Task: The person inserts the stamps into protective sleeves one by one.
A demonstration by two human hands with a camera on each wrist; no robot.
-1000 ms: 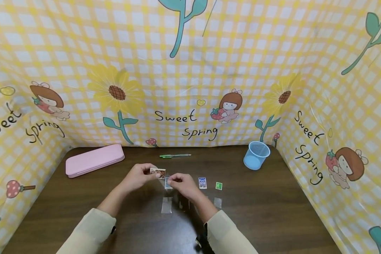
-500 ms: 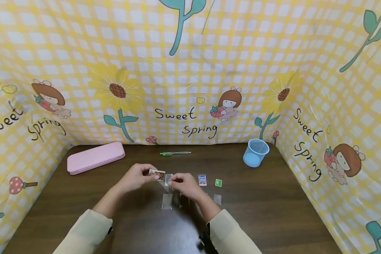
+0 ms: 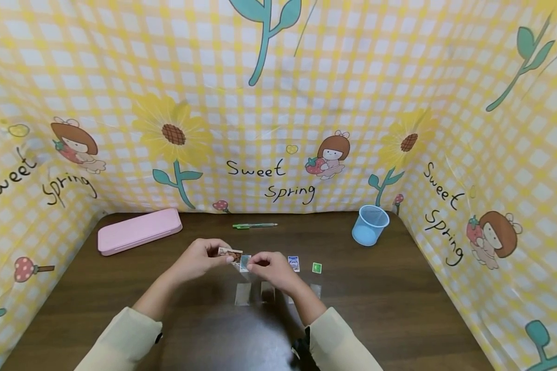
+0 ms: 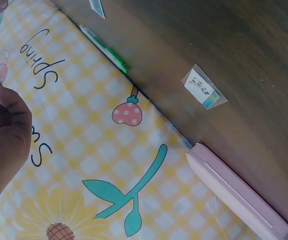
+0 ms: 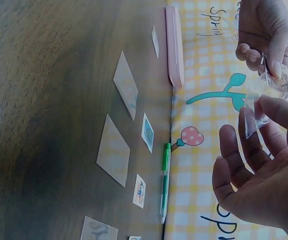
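In the head view my left hand (image 3: 203, 258) holds a small brown picture stamp (image 3: 232, 254) between thumb and fingers. My right hand (image 3: 275, 269) is close on its right. The right wrist view shows the right thumb and forefinger pinching a clear plastic sleeve (image 5: 256, 117), its far end at the left hand's fingertips. Whether the stamp lies partly inside the sleeve I cannot tell. Behind the fingers a bluish stamp (image 3: 245, 263) lies on the table. Farther right are a blue stamp (image 3: 294, 264) and a green stamp (image 3: 316, 268).
Clear sleeves (image 3: 243, 294) lie in a row nearer me, partly under the right forearm. One sleeved stamp (image 4: 203, 92) lies near the pink pencil case (image 3: 140, 232). A green pen (image 3: 255, 225) and a blue mesh cup (image 3: 370, 225) stand toward the patterned cloth (image 3: 278, 129).
Both hands have stayed almost in place, keeping hold of the stamp and sleeve. The head view has shifted slightly, and more of the sleeves beside the right forearm shows.
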